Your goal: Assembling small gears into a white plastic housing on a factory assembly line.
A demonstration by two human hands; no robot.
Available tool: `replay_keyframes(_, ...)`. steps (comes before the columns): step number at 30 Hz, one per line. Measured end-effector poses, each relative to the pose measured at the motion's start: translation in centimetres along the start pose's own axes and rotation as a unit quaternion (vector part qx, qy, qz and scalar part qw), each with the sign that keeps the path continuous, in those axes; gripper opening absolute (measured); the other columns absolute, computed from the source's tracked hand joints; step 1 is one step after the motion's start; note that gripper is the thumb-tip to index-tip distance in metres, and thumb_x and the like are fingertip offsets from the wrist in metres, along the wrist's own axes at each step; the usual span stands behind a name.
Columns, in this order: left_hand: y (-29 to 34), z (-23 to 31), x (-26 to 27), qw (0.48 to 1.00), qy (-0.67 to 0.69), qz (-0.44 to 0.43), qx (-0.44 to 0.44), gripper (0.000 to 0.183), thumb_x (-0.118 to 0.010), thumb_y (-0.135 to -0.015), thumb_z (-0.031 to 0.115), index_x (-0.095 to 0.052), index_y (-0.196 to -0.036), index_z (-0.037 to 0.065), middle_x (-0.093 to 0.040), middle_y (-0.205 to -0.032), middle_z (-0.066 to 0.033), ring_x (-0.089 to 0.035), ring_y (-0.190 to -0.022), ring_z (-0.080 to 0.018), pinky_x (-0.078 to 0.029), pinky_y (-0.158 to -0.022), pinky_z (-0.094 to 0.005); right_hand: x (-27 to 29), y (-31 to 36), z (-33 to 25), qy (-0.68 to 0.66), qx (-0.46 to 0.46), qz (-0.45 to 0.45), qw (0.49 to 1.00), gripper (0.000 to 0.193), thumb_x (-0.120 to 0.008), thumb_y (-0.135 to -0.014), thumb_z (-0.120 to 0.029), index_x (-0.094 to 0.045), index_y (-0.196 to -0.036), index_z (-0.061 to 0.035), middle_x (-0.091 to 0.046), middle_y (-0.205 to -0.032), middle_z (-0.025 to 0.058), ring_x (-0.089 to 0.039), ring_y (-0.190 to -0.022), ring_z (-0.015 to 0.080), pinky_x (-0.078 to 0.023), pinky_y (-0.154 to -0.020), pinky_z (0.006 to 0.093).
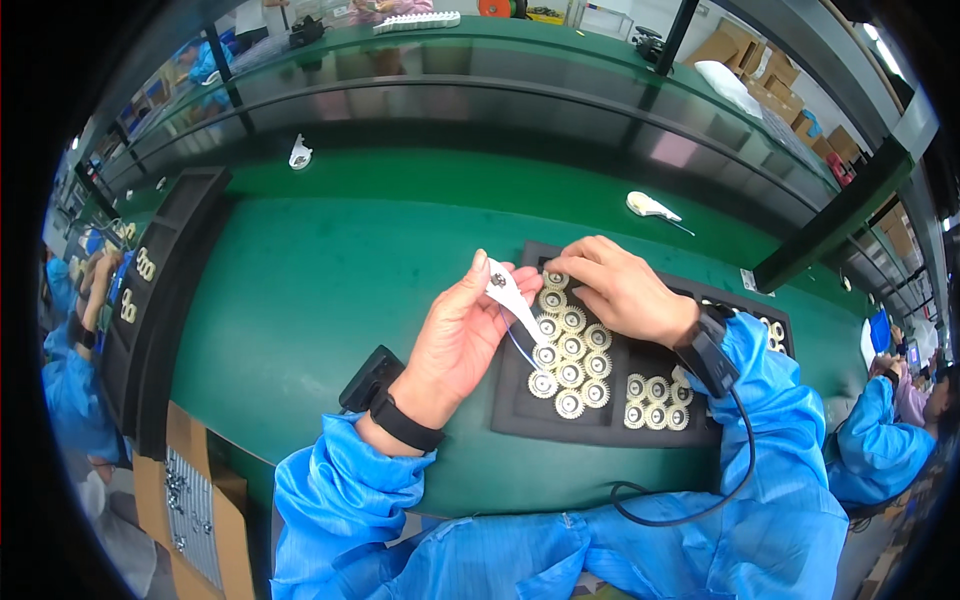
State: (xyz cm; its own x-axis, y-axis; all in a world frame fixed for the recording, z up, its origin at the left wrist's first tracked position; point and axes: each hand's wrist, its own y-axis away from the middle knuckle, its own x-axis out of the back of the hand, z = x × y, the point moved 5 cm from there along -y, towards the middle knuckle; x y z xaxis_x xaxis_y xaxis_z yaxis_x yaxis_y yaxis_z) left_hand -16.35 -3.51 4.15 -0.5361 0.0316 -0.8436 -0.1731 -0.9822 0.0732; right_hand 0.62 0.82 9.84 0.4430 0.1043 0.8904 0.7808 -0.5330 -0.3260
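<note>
My left hand point(455, 335) grips a white plastic housing point(508, 292), long and tapered, with a small metal fitting in its wider end. A thin blue wire point(516, 346) hangs from the housing. My right hand point(622, 290) reaches over a black foam tray point(515, 412), its bent fingers on a cream-coloured gear point(555, 279) at the tray's far left corner; how firmly they grasp it is partly hidden. Several more gears point(570, 346) with dark centres fill the left compartment, just below my right hand. Another group of gears point(656, 402) lies in a compartment to the right.
A white housing with a wire point(650, 206) lies on the green belt ahead; another housing point(300, 152) sits farther left. A black tray point(165, 300) stands at the left edge, above a cardboard box point(195, 510) of metal parts. A dark post point(835, 215) rises at right. Co-workers sit both sides.
</note>
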Motion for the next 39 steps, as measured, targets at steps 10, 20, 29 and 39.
replay_keyframes(10,0.9,0.8,0.5,0.998,-0.010,0.005,0.054,0.041,-0.055,-0.097,0.037,-0.057,-0.113,-0.001,-0.062,-0.114,-0.0204,-0.062,-0.107,-0.0314,-0.053,-0.093,-0.0397,-1.3,-2.0,1.0,0.054,-0.057,-0.064,0.995,0.035,-0.070,-0.076,-0.003,-0.063,-0.111,-0.0032,-0.056,-0.103,0.0108,-0.056,-0.096,0.0253,-0.048,-0.082,0.0368)
replay_keyframes(20,3.2,-0.6,-2.7,0.987,0.046,-0.137,0.077,0.057,-0.051,-0.098,0.041,-0.043,-0.132,-0.004,-0.058,-0.121,-0.0220,-0.059,-0.110,-0.0333,-0.048,-0.099,-0.0422,1.9,1.1,-3.7,-0.353,-0.098,0.014,0.931,0.035,-0.067,-0.086,-0.004,-0.061,-0.121,-0.0006,-0.059,-0.112,0.0087,-0.059,-0.100,0.0168,-0.050,-0.084,0.0301)
replay_keyframes(29,3.8,-1.3,-3.4,0.985,0.048,-0.143,0.084,0.059,-0.059,-0.094,0.038,-0.043,-0.132,-0.003,-0.058,-0.122,-0.0203,-0.059,-0.111,-0.0317,-0.047,-0.099,-0.0413,2.0,2.8,-4.2,-0.553,-0.186,0.104,0.805,0.041,-0.066,-0.089,-0.004,-0.051,-0.127,0.0031,-0.058,-0.116,0.0079,-0.057,-0.107,0.0142,-0.049,-0.093,0.0304)
replay_keyframes(39,4.2,-1.9,-2.3,0.987,0.008,-0.128,0.093,0.032,-0.058,-0.097,0.019,-0.052,-0.122,0.000,-0.058,-0.117,-0.0110,-0.057,-0.110,-0.0180,-0.048,-0.098,-0.0360,1.5,2.4,-5.6,-0.347,-0.138,0.045,0.926,0.035,-0.069,-0.087,-0.009,-0.060,-0.119,0.0013,-0.061,-0.115,0.0081,-0.058,-0.103,0.0141,-0.046,-0.086,0.0281)
